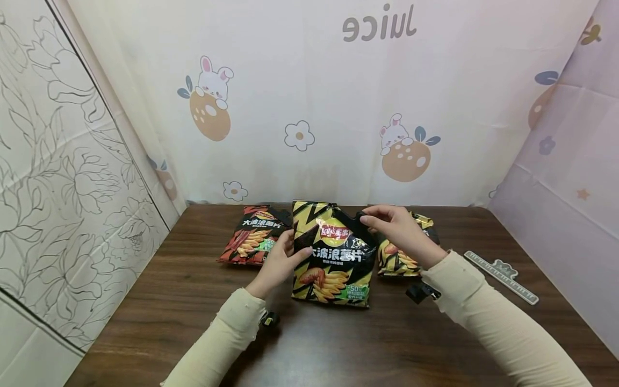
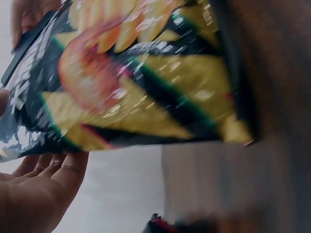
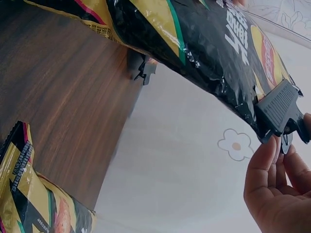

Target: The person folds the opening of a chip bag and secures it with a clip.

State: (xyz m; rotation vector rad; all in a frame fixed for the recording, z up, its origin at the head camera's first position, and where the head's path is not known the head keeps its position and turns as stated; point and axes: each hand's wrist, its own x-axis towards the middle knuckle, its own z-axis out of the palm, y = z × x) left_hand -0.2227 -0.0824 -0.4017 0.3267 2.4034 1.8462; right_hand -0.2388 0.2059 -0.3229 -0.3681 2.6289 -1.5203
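A yellow-and-black potato chip bag (image 1: 333,269) is held upright in front of me, its printed front facing me. My left hand (image 1: 280,260) grips its left edge, thumb over the front and fingers behind, as the left wrist view also shows. At the bag's top right corner sits a black clip (image 3: 278,108), clamped over the folded film. My right hand (image 1: 398,228) pinches the handles of this clip between thumb and fingers. The bag's lower end stands close over the wooden table (image 1: 333,344).
Behind on the left lies a red-and-black chip bag (image 1: 253,236). Another yellow-and-black chip bag (image 1: 394,258) lies behind my right hand, partly covered by it. A pale ruler-like strip with a scalloped tab (image 1: 500,277) rests at the right. A printed curtain (image 1: 309,97) hangs behind the table.
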